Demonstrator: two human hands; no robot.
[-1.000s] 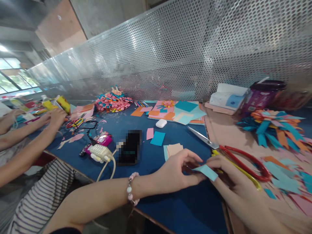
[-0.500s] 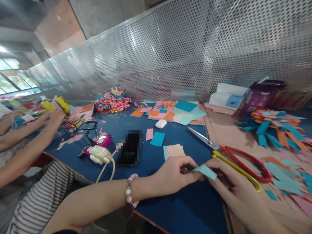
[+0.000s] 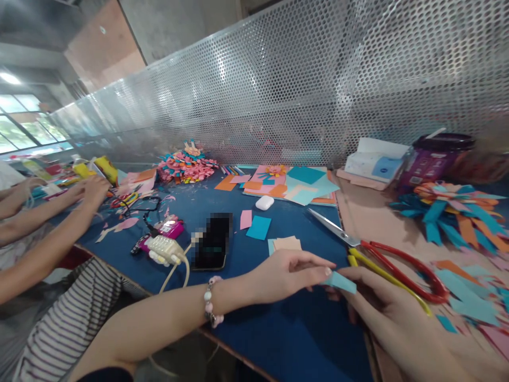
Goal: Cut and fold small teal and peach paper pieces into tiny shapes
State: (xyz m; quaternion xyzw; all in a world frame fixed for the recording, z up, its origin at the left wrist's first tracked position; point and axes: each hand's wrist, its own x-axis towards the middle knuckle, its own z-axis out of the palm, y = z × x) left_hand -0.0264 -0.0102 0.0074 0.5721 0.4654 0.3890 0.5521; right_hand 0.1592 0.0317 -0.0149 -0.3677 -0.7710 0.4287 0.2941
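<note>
Both my hands meet over the blue table (image 3: pixel 294 334) on a small light-blue paper strip (image 3: pixel 341 282). My left hand (image 3: pixel 288 275), with a bead bracelet on the wrist, pinches the strip's left end between thumb and fingers. At the strip's right end my right hand (image 3: pixel 384 310) holds it with curled fingers. Just behind my right hand lie scissors (image 3: pixel 382 260) with red and yellow handles, blades pointing to the back left.
A phone (image 3: pixel 212 241), a white charger (image 3: pixel 164 249), an earbud case (image 3: pixel 264 202) and loose paper squares (image 3: pixel 258 227) lie on the table. A paper flower (image 3: pixel 453 212), tissue box (image 3: pixel 376 162) and jar (image 3: pixel 435 156) stand right. Another person's arms (image 3: pixel 47 223) work at left. Perforated metal screen behind.
My left hand has stretched out flatter and slid right along the strip. The strip sits slightly lower and flatter between both hands. The view has shifted a little.
</note>
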